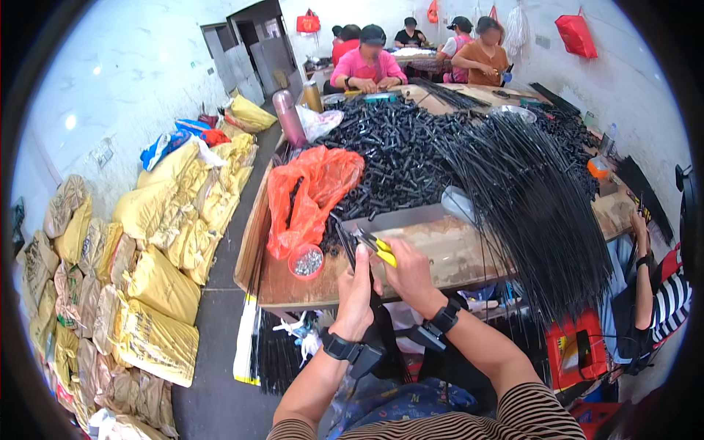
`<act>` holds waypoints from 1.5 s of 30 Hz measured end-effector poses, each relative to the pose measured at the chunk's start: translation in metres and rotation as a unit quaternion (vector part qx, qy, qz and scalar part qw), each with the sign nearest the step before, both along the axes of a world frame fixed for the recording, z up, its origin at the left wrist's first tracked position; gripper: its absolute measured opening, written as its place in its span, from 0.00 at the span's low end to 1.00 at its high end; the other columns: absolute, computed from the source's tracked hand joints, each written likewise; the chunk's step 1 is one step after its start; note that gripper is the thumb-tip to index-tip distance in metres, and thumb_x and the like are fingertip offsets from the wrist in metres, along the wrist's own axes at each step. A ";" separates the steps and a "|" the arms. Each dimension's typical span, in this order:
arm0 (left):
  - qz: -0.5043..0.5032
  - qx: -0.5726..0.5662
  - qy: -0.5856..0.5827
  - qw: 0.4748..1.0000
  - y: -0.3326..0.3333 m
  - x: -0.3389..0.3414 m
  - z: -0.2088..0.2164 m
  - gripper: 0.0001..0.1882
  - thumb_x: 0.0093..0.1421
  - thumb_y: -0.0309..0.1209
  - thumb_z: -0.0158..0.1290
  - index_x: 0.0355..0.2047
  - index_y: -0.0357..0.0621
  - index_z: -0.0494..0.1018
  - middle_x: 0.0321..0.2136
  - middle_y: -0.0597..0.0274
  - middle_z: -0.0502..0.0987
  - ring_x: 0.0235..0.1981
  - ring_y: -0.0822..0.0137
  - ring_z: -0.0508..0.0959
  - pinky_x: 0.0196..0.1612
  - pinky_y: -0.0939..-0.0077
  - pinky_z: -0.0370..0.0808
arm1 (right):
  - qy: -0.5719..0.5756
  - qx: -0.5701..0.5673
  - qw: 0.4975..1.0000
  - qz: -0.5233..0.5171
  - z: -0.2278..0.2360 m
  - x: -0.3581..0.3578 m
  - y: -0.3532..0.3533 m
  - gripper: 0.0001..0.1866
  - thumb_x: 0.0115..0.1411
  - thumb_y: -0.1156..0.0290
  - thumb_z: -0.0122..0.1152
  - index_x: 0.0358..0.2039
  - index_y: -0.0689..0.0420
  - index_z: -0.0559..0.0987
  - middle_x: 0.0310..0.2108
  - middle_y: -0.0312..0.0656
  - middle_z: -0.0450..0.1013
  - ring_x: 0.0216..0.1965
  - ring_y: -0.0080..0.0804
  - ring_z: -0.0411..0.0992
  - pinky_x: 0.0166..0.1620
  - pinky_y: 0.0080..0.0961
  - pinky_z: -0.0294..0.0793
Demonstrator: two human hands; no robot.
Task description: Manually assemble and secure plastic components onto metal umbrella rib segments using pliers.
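My right hand [412, 277] is closed around pliers [384, 251] with yellow-and-black handles, their jaws pointing up and left. My left hand [355, 299] is closed on thin black rods [344, 235] whose ends stick up beside the plier jaws; how many it holds is hard to make out. Just left of both hands, a small pink cup [295, 270] holds tiny silvery metal parts. A crumpled orange-red plastic bag [317, 176] lies beyond it. Past my hands, a large heap of short black tubular pieces [389, 150] covers the wooden table [440, 246].
A big bundle of long black rods [532, 205] hangs over the table's right edge. Yellow sacks [165, 282] are stacked at left. A pink flask [290, 117] stands at the table's left side. A co-worker's arm [643, 286] is at right; other people sit at the far end.
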State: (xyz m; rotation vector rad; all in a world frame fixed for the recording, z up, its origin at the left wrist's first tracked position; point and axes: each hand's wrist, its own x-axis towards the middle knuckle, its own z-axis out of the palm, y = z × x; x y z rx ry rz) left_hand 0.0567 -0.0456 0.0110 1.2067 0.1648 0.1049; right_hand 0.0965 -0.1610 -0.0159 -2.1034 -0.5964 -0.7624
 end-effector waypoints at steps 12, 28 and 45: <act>-0.048 0.000 0.044 0.998 0.000 0.018 0.002 0.28 0.61 0.57 0.47 0.39 0.43 0.74 0.25 0.70 0.71 0.16 0.76 0.65 0.19 0.81 0.61 | 0.019 0.122 0.992 -0.037 0.001 0.014 0.000 0.15 0.53 0.78 0.58 0.43 0.60 0.73 0.34 0.54 0.73 0.36 0.55 0.73 0.36 0.40 0.72; -0.128 -0.096 0.039 0.986 0.015 0.034 -0.014 0.31 0.59 0.58 0.48 0.48 0.43 0.70 0.36 0.68 0.74 0.18 0.77 0.67 0.23 0.83 0.64 | 0.017 0.038 0.998 -0.049 -0.012 0.029 0.011 0.17 0.50 0.80 0.55 0.42 0.59 0.73 0.34 0.50 0.74 0.36 0.50 0.74 0.35 0.40 0.72; -0.070 0.016 -0.049 0.996 0.020 0.035 -0.018 0.28 0.61 0.53 0.49 0.41 0.36 0.71 0.34 0.60 0.76 0.22 0.76 0.72 0.28 0.79 0.70 | 0.393 0.287 0.864 0.127 0.009 0.052 -0.006 0.09 0.57 0.73 0.60 0.37 0.59 0.72 0.22 0.33 0.69 0.20 0.18 0.66 0.23 0.19 0.69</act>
